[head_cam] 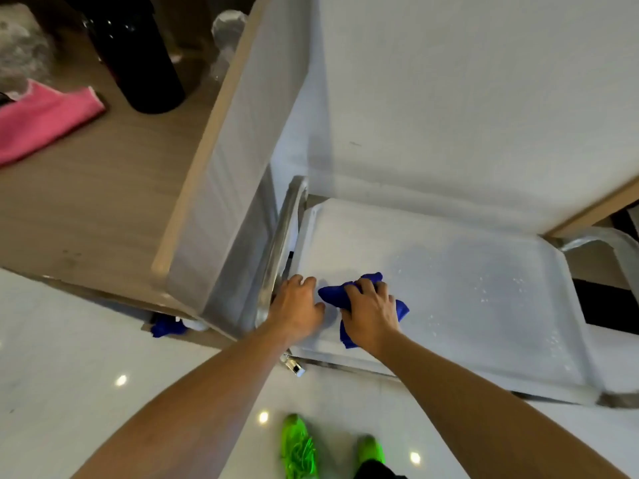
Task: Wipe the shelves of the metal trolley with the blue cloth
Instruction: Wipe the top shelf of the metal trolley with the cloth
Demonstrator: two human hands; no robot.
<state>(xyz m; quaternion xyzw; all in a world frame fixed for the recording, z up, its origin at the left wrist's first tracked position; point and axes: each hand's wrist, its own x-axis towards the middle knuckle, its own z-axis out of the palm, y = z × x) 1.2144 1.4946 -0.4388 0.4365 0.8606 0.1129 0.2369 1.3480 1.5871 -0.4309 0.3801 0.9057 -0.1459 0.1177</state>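
The metal trolley's top shelf (484, 288) is a pale, shiny tray with water droplets on its right part. A crumpled blue cloth (333, 294) lies on the shelf's near left area. My right hand (371, 311) presses down on the cloth with fingers spread over it. My left hand (297, 307) rests at the shelf's left edge, gripping the trolley's steel handle rail (281, 236). Lower shelves are hidden under the top one.
A wooden counter (103, 188) stands to the left with a pink cloth (41, 119) and a dark bottle (138, 53). White panels (449, 98) rise behind the trolley. Another blue object (167, 326) lies on the floor under the counter. My green shoes (299, 447) stand on glossy tiles.
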